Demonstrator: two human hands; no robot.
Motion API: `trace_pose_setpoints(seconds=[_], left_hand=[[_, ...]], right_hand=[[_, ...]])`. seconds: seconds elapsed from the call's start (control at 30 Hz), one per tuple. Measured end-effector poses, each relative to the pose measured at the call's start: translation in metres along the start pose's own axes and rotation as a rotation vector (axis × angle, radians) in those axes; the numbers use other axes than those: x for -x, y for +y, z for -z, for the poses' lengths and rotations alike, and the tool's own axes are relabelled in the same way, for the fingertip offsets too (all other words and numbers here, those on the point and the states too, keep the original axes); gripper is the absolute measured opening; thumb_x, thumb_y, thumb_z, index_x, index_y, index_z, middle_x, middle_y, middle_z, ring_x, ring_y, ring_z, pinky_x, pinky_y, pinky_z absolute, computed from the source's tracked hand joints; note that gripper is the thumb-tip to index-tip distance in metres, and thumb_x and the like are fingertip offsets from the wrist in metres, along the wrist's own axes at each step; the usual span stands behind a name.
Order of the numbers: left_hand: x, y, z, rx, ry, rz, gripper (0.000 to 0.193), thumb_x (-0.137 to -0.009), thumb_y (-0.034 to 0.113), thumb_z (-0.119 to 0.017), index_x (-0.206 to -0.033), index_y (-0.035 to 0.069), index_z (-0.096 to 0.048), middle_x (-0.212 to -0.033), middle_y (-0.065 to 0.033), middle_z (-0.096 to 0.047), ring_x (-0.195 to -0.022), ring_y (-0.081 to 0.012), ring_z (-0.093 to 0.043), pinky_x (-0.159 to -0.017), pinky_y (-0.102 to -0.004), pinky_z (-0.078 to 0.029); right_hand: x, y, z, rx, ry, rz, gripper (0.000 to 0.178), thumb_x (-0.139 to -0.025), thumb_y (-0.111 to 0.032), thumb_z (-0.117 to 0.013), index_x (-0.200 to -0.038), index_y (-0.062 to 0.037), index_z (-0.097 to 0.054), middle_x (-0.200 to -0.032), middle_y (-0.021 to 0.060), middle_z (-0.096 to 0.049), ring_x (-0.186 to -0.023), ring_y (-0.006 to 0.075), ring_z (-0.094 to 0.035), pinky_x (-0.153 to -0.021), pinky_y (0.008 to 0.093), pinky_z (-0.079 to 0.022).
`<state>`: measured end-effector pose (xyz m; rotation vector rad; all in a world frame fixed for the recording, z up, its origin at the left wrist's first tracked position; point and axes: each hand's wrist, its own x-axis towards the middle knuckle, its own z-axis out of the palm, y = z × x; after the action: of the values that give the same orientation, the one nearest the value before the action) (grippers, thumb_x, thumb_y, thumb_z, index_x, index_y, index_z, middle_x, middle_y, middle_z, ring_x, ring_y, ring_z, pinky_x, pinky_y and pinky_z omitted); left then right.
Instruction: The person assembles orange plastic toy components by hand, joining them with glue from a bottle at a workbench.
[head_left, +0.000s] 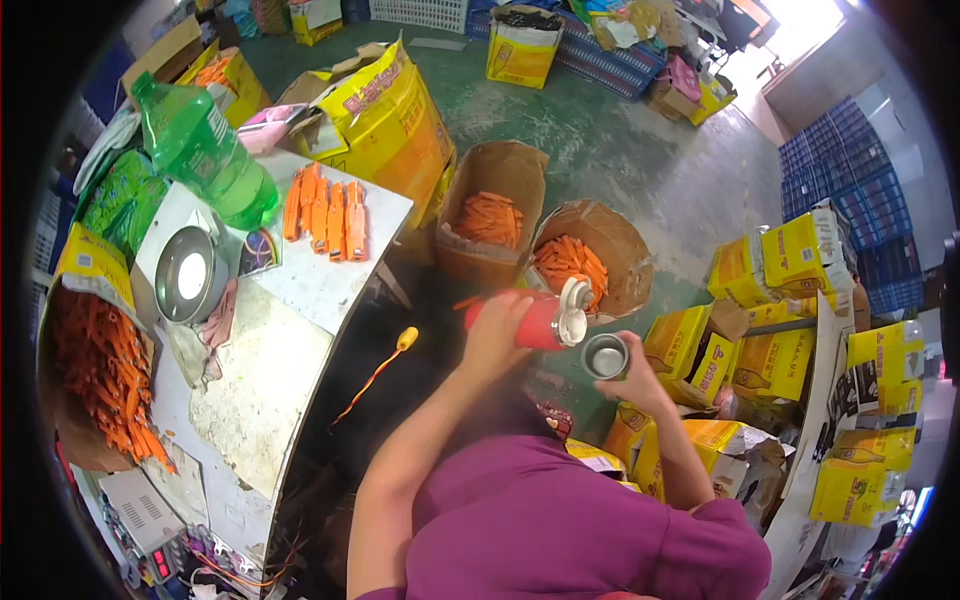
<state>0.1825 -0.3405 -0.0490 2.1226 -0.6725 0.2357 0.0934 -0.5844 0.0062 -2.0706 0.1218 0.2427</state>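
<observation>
My left hand (pixel 492 335) is wrapped round a red thermos flask (pixel 540 322), which lies tipped on its side with its white mouth and flip lid (pixel 573 310) to the right. Just right of that mouth, my right hand (pixel 640 378) grips a metal cup (pixel 605 357). The cup's opening faces up and its silvery inside shows. A small gap separates flask and cup; I cannot make out any liquid between them. Beneath and beyond the flask stand two cardboard boxes, one a rounded carton (pixel 630 255), both holding orange plastic pieces (pixel 490 220).
On the white table (pixel 270 400) at left are a green bottle (pixel 225 165), a round lamp (pixel 190 275) and a row of orange parts (pixel 325 215). A box of orange pieces (pixel 105 370) leans there. Yellow cartons (pixel 770 365) are stacked at right. A yellow-tipped cord (pixel 405 340) hangs by the table.
</observation>
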Motion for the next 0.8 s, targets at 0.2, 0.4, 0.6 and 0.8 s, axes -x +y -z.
trace_pose_setpoints(seconds=[0.2, 0.4, 0.6, 0.8], left_hand=[[-0.051, -0.002, 0.046, -0.373, 0.082, -0.336, 0.07, -0.052, 0.015, -0.073, -0.116, 0.013, -0.044, -0.116, -0.0152, -0.045, -0.108, -0.034, -0.045, -0.093, -0.0459, -0.036], [-0.083, 0.0, 0.082, -0.604, 0.071, -0.556, 0.052, -0.066, 0.02, -0.063, -0.115, 0.022, -0.046, -0.118, -0.0157, -0.045, -0.109, -0.0323, -0.045, -0.097, -0.0493, -0.03], [-0.095, 0.006, 0.103, -0.643, 0.035, -0.613, 0.053, -0.071, 0.017, -0.057, -0.121, 0.028, -0.041, -0.119, -0.0153, -0.045, -0.109, -0.0319, -0.045, -0.097, -0.0512, -0.029], [-0.101, 0.009, 0.113, -0.748, 0.019, -0.659, 0.051, -0.072, 0.016, -0.054, -0.12, 0.031, -0.042, -0.118, -0.014, -0.045, -0.112, -0.0303, -0.044, -0.097, -0.0504, -0.03]], right_hand=[[-0.021, -0.029, -0.046, -0.168, 0.22, 0.151, 0.088, -0.057, -0.014, -0.078, -0.126, -0.0041, -0.025, -0.118, 0.0126, -0.043, -0.113, 0.0214, -0.043, -0.094, 0.0322, -0.035], [-0.039, -0.066, -0.041, -0.081, 0.271, 0.112, 0.088, -0.057, -0.024, -0.079, -0.126, -0.0013, -0.028, -0.112, 0.0158, -0.05, -0.105, 0.0262, -0.05, -0.091, 0.0344, -0.038], [-0.044, -0.076, -0.043, 0.196, 0.332, 0.17, 0.084, -0.056, -0.026, -0.079, -0.123, -0.0008, -0.034, -0.113, 0.0174, -0.048, -0.105, 0.03, -0.049, -0.09, 0.0366, -0.039], [-0.043, -0.081, -0.048, 0.137, 0.31, 0.172, 0.083, -0.055, -0.025, -0.079, -0.122, -0.0002, -0.036, -0.115, 0.018, -0.046, -0.11, 0.0303, -0.045, -0.092, 0.0372, -0.037]])
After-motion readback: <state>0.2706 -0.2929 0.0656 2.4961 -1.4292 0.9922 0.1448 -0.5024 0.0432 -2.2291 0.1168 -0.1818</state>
